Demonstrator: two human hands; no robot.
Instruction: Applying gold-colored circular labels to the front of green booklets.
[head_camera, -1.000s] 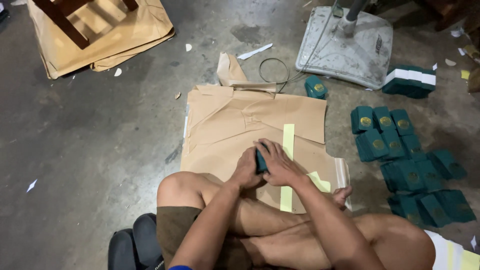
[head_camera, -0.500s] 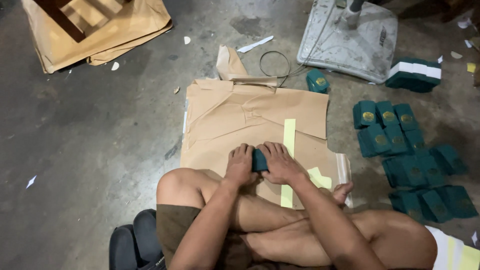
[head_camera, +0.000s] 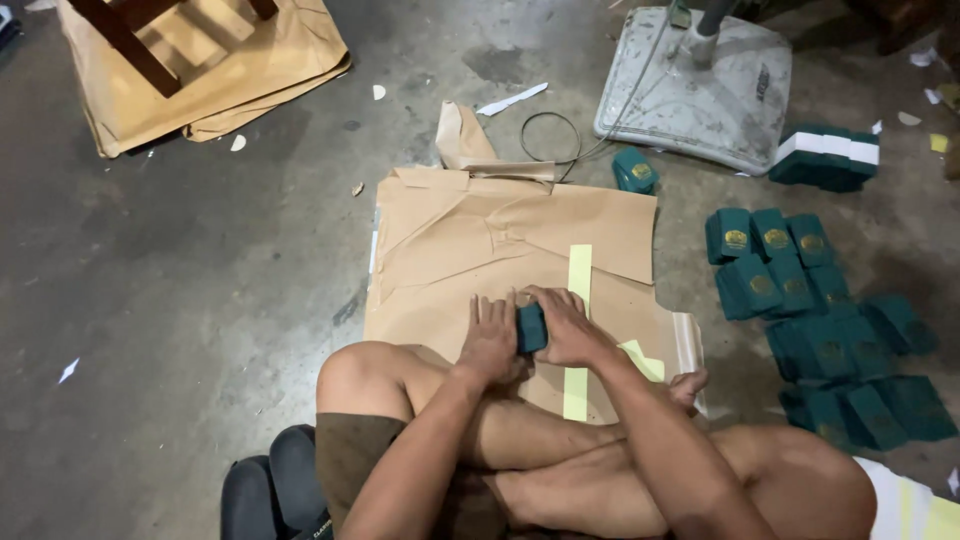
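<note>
Head view: both hands press a small green box on brown paper

Left hand (head_camera: 490, 340) lies flat with fingers spread against the left side of the green box (head_camera: 531, 328); right hand (head_camera: 565, 325) closes around its right side and top, so both grasp it between them. It sits on the brown paper (head_camera: 480, 240) spread on the floor (head_camera: 180, 260), just ahead of the crossed legs, beside a yellow strip (head_camera: 579, 275). Its long axis seems to run away from the person, though most of it is hidden. More green boxes (head_camera: 800, 300) lie well apart to the right
</note>
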